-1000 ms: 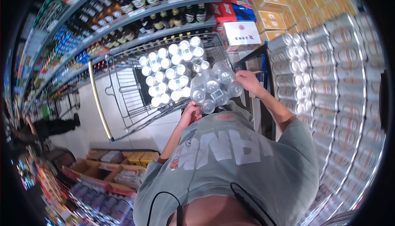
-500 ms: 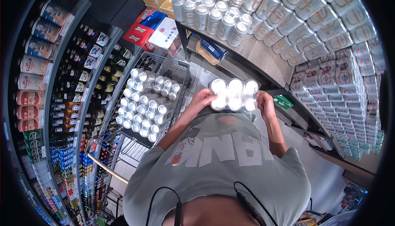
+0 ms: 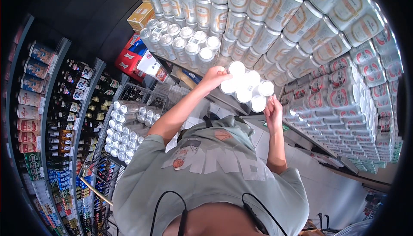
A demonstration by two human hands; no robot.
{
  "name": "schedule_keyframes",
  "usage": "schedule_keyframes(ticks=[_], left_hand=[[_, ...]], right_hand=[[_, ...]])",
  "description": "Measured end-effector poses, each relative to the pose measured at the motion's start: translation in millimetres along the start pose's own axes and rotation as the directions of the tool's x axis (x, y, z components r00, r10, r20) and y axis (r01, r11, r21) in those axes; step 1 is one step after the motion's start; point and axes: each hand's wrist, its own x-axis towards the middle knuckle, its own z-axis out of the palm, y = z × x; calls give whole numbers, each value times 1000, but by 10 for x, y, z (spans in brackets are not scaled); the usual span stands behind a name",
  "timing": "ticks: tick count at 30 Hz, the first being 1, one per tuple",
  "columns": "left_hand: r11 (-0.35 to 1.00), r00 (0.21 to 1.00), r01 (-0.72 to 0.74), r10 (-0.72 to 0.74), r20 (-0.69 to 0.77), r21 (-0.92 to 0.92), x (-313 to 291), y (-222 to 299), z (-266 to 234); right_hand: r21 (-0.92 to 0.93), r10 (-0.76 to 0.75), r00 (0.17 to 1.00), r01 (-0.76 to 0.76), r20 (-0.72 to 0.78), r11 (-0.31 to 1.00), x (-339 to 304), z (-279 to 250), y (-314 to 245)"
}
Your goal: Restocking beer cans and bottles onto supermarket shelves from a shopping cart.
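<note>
Between my two hands is a shrink-wrapped pack of cans, silver lids up, tilted and lit brightly, over the edge of the shelf. My left hand grips its left end with fingers closed on the wrap. At the opposite, lower right end, my right hand pinches the pack's edge. Just beyond the pack stand rows of white cans on the shelf, and a tall wall of stacked cans rises behind them.
A wire cart loaded with more can packs stands to my left. Bottle shelves line the far left. Red-and-white can stacks fill the right. Boxes sit past the cart, and tiled floor shows at my right.
The can pack has moved away from my body, up to the shelf, and turned so its right end points nearer me. Both hands travelled with it; the view shifted toward the shelf.
</note>
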Motion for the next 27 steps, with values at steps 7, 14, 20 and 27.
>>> schedule_keyframes(ticks=[7, 14, 20, 27], left_hand=[[974, 985, 101, -126, -117, -203, 630, -157, 133], [956, 939, -27, -75, -335, -291, 349, -293, 126], [837, 899, 217, -372, -231, -502, -221, -920, 435], [873, 918, 260, -356, -175, -413, -208, -1265, 314]], right_hand=[[-6, 64, 997, -63, 41, 998, 768, -85, -89], [8, 256, 962, -257, -90, 966, 1158, -3, -145], [-18, 283, 958, -283, 42, 959, 1375, 35, -169], [-10, 337, 936, -338, 100, 941, 1423, 210, -19]])
